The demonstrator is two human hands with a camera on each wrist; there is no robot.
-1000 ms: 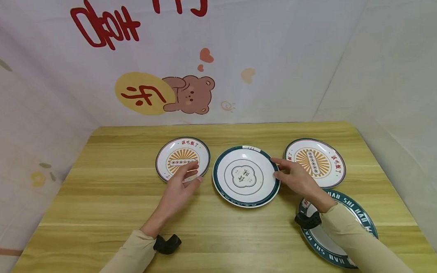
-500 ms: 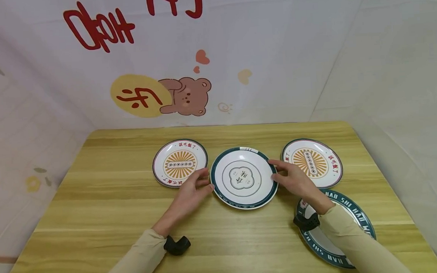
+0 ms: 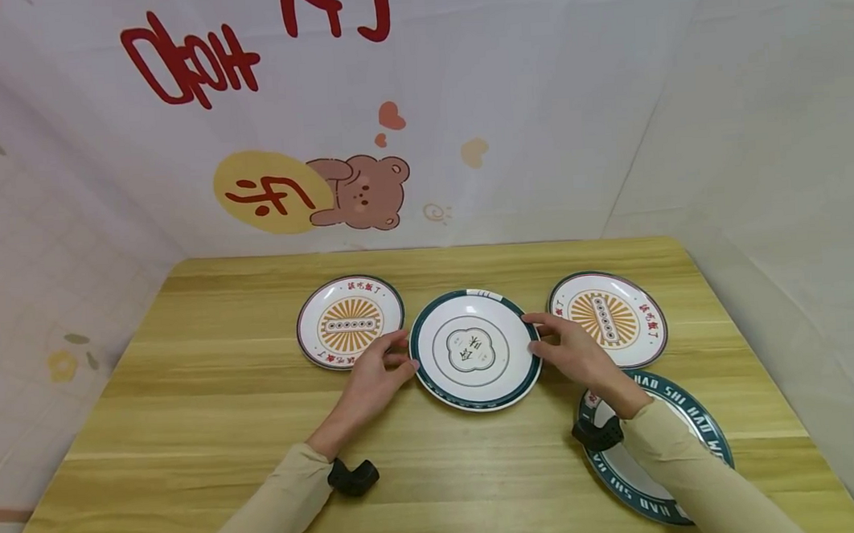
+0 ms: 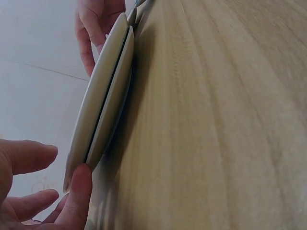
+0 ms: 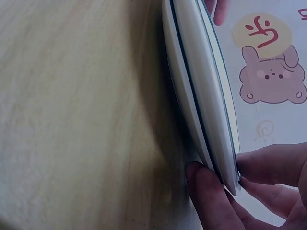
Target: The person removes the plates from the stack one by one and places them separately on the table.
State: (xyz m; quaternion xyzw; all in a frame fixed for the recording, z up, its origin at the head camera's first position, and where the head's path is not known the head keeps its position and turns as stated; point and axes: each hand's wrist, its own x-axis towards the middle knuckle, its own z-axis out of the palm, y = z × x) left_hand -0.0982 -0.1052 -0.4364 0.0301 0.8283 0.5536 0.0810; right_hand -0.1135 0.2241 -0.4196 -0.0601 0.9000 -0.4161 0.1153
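since a second ago, the left hand (image 3: pixel 378 370) has come right, from the left plate (image 3: pixel 350 325) to the left edge of the upper plate (image 3: pixel 475 348); the right hand (image 3: pixel 576 354) stays at its right edge.

as for progress, one pair looks made: the upper plate sits on a lower plate (image 4: pixel 116 91), mid-counter (image 3: pixel 439 491), between the left plate and the right plate (image 3: pixel 607 320). a joint hold seems about half set. the right hand's fingers are clamped on the pair's rim, thumb against the lower plate; the left hand's fingers are apart, its thumb touching the rim. left to do, i'd judge, is a firm left grip. the left plate, the right plate and the big plate (image 3: pixel 684 404), near right, lie outside the pair.

from the head view the upper plate hides the lower plate, so its pattern can't be read. the right sleeve (image 3: pixel 668 443) covers part of the big plate. whether the pair is off the counter, i cannot tell.
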